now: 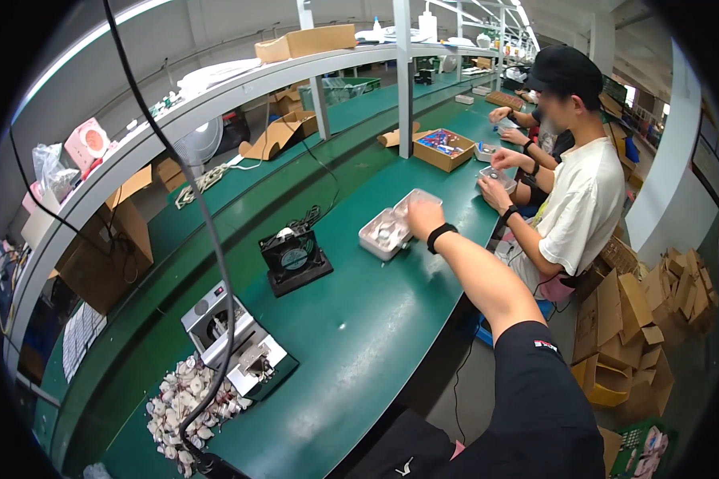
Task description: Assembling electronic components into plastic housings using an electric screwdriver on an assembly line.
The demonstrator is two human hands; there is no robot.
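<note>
My right arm reaches forward across the green bench from the lower right. My right hand (pixel 425 219), with a black band at the wrist, is at a pair of clear plastic boxes. It overlaps the right edge of the near box (pixel 382 235), which has pale small parts inside. Behind the hand shows the rim of the far box (pixel 421 194). The hand's back faces me and its fingers are hidden and slightly blurred, so whether it grips anything cannot be told. My left hand is out of the picture.
A small black fan on a stand (pixel 295 259) and a grey machine (pixel 240 339) stand on the bench, beside a heap of white parts (pixel 188 403). A black cable (pixel 208 215) hangs in front. Co-workers (pixel 587 191) sit at right, near a carton of coloured parts (pixel 443 152).
</note>
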